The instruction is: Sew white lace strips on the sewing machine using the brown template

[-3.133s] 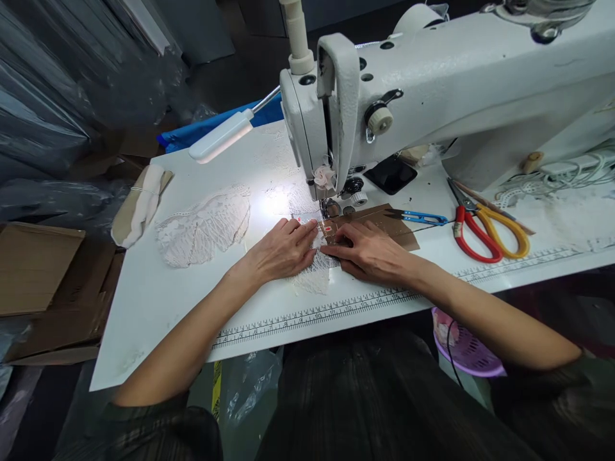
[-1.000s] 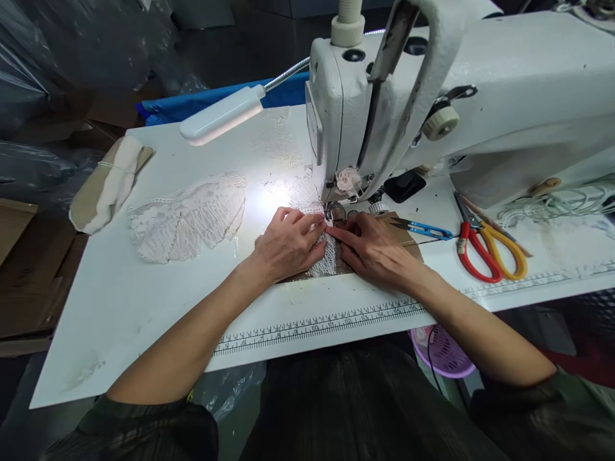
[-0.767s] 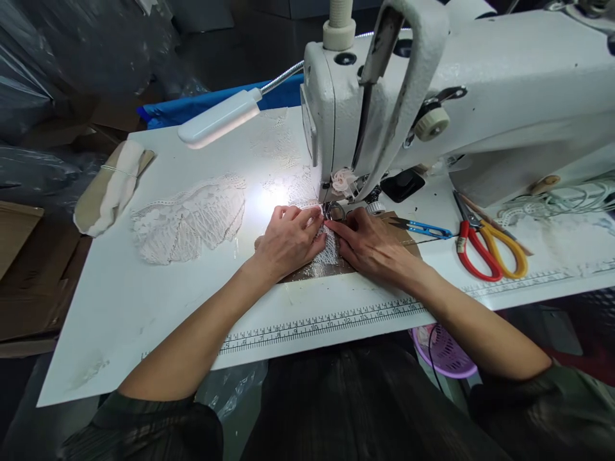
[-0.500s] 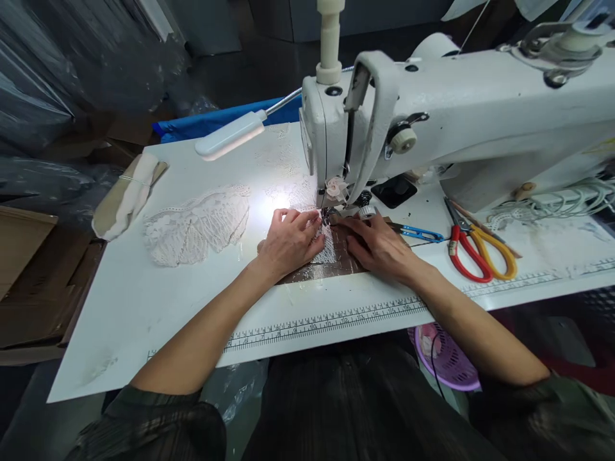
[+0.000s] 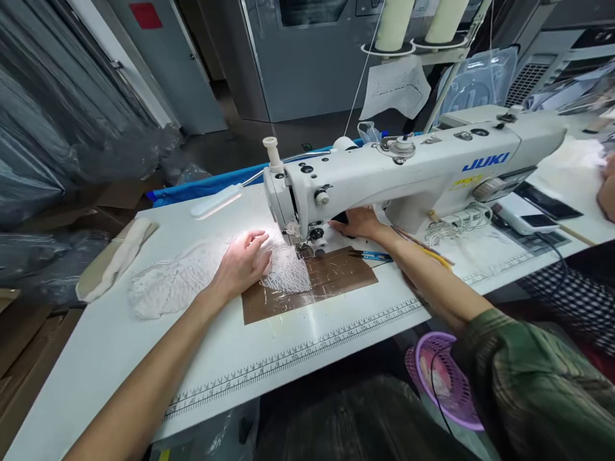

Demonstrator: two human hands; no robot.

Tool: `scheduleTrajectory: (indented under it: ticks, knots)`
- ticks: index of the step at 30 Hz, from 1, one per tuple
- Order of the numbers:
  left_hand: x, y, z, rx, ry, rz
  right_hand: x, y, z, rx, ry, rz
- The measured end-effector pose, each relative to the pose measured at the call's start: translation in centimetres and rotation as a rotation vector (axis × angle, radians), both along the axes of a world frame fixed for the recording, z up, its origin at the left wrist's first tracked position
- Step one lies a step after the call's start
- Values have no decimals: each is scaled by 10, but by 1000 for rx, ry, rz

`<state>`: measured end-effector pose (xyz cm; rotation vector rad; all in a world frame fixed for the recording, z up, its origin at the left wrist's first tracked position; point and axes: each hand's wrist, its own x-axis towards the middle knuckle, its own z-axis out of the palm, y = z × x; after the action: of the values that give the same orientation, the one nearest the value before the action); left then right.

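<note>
My left hand (image 5: 243,264) rests at the left edge of a white lace piece (image 5: 291,272), fingers loosely bent, thumb apart. The lace lies partly under the presser foot (image 5: 303,250) of a white JUKI sewing machine (image 5: 360,173), over a brown sheet (image 5: 336,275). Under the machine's arm, my right hand (image 5: 362,223) reaches with fingers stretched leftward beside a black part (image 5: 342,219); some of its fingers are hidden. Blue thread snips (image 5: 372,255) lie just below that hand. Left of my left hand is more gathered lace (image 5: 168,282).
A small lamp (image 5: 217,201) lights the lace. A tied fabric roll (image 5: 115,259) lies at left. Scissors (image 5: 435,256) are mostly behind my right forearm. A purple basket (image 5: 449,384) stands below the table's edge. Another person's hand (image 5: 608,189) shows at far right.
My right hand has left the presser foot and moved back under the machine's arm. My left hand has shifted left, uncovering more lace. The head view has tilted up and turned right.
</note>
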<state>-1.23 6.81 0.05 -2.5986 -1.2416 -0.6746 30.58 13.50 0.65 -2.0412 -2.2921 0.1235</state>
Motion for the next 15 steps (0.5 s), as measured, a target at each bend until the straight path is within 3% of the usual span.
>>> scheduleTrajectory:
  ticks: [7,15]
  knots:
    - [-3,-44,4,-19,-53,-71,-4,16,0,-133,-17,-25]
    - [25,-40,-6,-140,-51,-314,-7,22,-1,-180,-14,-93]
